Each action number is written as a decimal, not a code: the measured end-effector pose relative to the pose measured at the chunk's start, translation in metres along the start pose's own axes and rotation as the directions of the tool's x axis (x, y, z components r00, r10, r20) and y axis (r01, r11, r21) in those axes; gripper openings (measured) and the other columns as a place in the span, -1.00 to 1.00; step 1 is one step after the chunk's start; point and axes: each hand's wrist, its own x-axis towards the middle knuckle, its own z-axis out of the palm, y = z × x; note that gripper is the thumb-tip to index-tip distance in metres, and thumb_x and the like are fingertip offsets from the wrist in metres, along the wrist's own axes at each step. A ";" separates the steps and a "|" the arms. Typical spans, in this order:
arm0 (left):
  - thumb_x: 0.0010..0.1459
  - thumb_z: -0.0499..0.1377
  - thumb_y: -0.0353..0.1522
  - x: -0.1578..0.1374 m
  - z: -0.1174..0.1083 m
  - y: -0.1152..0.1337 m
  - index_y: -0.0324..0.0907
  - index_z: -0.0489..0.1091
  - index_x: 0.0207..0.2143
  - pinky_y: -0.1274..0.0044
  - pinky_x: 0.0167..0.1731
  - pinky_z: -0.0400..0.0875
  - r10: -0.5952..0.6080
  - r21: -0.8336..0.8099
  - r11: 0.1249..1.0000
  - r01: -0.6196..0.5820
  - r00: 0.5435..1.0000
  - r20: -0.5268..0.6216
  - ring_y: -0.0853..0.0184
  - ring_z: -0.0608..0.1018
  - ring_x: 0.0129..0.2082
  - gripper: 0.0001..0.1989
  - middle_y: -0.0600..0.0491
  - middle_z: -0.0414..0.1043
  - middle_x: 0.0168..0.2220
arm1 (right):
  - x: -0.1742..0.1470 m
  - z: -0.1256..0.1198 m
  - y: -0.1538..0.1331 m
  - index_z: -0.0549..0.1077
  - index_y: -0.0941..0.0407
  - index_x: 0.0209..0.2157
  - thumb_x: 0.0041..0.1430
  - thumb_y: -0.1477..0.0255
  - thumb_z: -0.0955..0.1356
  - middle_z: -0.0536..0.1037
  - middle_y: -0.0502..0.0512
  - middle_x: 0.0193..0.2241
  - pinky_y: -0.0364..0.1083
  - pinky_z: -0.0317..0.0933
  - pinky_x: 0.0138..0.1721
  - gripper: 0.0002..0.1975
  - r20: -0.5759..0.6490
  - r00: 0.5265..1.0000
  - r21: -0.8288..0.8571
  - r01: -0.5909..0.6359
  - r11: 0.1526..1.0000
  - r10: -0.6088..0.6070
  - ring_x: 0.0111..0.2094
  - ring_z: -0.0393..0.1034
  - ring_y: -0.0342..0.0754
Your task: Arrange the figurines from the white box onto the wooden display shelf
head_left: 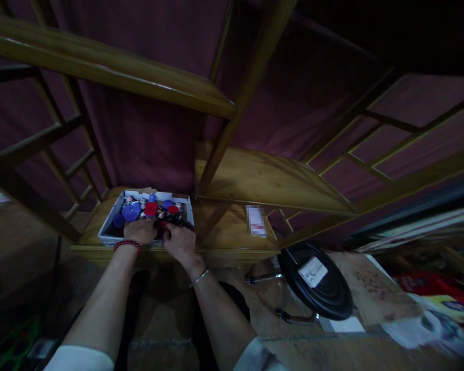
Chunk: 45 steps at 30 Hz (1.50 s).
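A shallow white cardboard box (107, 226) rests on a low wooden shelf, holding several small figures with round blue and red tops, such as a blue one (131, 211) and a red one (150, 208). My left hand (141, 231) reaches over the box's near side, a dark red bead bracelet on its wrist. Close beside it, my right hand (180, 241) bends its fingers inward at the front right, with a thin silvery bracelet. Both hands' fingers look closed around something small, dark and reddish between them. Its kind is too dim to tell.
The wooden shelf unit (216, 252) has an upper beam (112, 72) above the box and lattice sides. A blurred white card (256, 221) lies on the shelf. On the floor at right are a round black stool (317, 288), cardboard (371, 288) and plastic bags (413, 327).
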 end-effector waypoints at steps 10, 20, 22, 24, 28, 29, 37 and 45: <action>-0.06 -0.05 -0.48 0.003 -0.003 0.003 -0.21 0.29 -0.10 0.41 -0.20 0.26 0.106 0.000 0.994 -0.106 0.992 0.068 0.18 0.43 -0.14 -0.58 -0.14 0.39 -0.15 | 0.034 0.004 0.004 0.41 0.05 -0.28 0.05 0.42 0.20 0.52 0.11 -0.33 -0.13 0.16 -0.41 -0.78 0.233 0.960 0.088 0.137 0.987 -0.154 -0.30 0.40 -0.01; -0.09 0.01 -0.43 0.011 -0.006 -0.003 -0.21 0.33 -0.18 0.45 -0.27 0.29 0.068 -0.101 0.993 -0.061 0.996 0.064 0.20 0.44 -0.19 -0.65 -0.11 0.42 -0.20 | 0.039 0.000 0.003 0.38 0.05 -0.21 0.06 0.48 0.21 0.51 0.04 -0.27 -0.17 0.14 -0.29 -0.76 0.200 0.945 0.233 0.210 0.950 -0.258 -0.23 0.37 -0.07; -0.09 0.02 -0.43 0.013 -0.007 -0.006 -0.20 0.33 -0.17 0.45 -0.27 0.29 0.073 -0.120 0.990 -0.068 0.997 0.037 0.19 0.44 -0.19 -0.63 -0.11 0.41 -0.20 | 0.038 0.001 0.002 0.36 0.04 -0.17 0.09 0.46 0.20 0.50 0.03 -0.25 -0.17 0.15 -0.26 -0.74 0.170 0.951 0.253 0.211 0.944 -0.259 -0.22 0.37 -0.08; -0.10 0.01 -0.43 0.014 -0.007 -0.009 -0.21 0.33 -0.17 0.46 -0.27 0.28 0.091 -0.137 0.987 -0.088 0.996 0.015 0.19 0.44 -0.19 -0.64 -0.12 0.41 -0.20 | 0.039 0.003 0.002 0.35 0.05 -0.15 0.09 0.46 0.21 0.49 0.03 -0.23 -0.17 0.15 -0.23 -0.73 0.138 0.954 0.268 0.223 0.937 -0.267 -0.20 0.36 -0.09; -0.09 0.00 -0.45 0.014 -0.009 -0.013 -0.20 0.34 -0.18 0.50 -0.29 0.28 0.079 -0.193 0.978 -0.076 0.997 0.008 0.23 0.46 -0.23 -0.65 -0.09 0.44 -0.26 | 0.040 0.006 0.001 0.36 0.05 -0.16 0.08 0.50 0.21 0.48 0.02 -0.21 -0.17 0.15 -0.18 -0.73 0.072 0.956 0.300 0.251 0.920 -0.285 -0.19 0.35 -0.11; -0.08 0.00 -0.46 0.014 -0.010 -0.014 -0.19 0.34 -0.18 0.52 -0.29 0.28 0.077 -0.219 0.973 -0.074 0.997 0.004 0.25 0.46 -0.24 -0.65 -0.07 0.44 -0.27 | 0.040 0.007 0.002 0.37 0.05 -0.17 0.09 0.51 0.21 0.48 0.02 -0.21 -0.17 0.15 -0.17 -0.74 0.054 0.957 0.308 0.256 0.916 -0.285 -0.19 0.34 -0.12; -0.09 -0.05 -0.52 0.015 -0.011 -0.014 -0.20 0.34 -0.15 0.57 -0.28 0.27 0.041 -0.371 0.927 -0.058 0.998 -0.053 0.33 0.45 -0.25 -0.59 -0.01 0.44 -0.27 | 0.044 0.009 0.003 0.37 0.07 -0.22 0.06 0.49 0.25 0.42 0.06 -0.22 -0.15 0.14 -0.19 -0.79 0.005 0.972 0.289 0.223 0.931 -0.234 -0.21 0.31 -0.11; -0.15 -0.07 -0.57 0.021 -0.004 -0.018 -0.20 0.31 -0.12 0.60 -0.26 0.29 0.007 -0.476 0.879 -0.035 0.998 -0.061 0.39 0.45 -0.26 -0.52 0.05 0.44 -0.26 | 0.045 0.014 0.005 0.32 0.11 -0.14 0.04 0.50 0.26 0.41 0.11 -0.18 -0.15 0.16 -0.16 -0.71 0.040 0.974 0.307 0.199 0.931 -0.222 -0.18 0.31 -0.10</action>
